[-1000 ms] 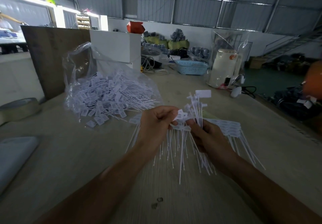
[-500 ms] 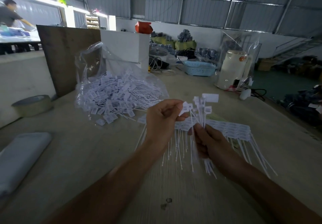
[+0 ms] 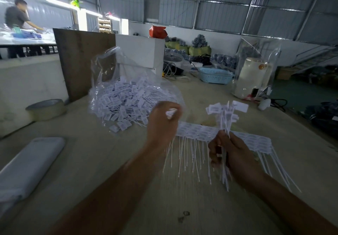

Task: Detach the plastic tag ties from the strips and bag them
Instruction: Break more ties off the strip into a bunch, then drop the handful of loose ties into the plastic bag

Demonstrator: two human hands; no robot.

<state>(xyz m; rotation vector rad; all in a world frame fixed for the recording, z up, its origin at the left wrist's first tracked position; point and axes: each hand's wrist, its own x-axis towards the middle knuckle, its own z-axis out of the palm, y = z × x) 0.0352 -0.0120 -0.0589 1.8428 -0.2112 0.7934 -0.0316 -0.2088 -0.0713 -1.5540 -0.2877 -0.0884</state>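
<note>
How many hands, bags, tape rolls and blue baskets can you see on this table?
Hands: 2, left hand and right hand
Clear bag of tag ties: 1
Tape roll: 1
Blue basket: 1
Total: 5

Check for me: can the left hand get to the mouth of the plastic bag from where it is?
Probably yes. The left hand, pinching a tag, sits just beside the plastic bag, whose open side faces it. Nothing lies between them; the right hand is well clear.
</note>
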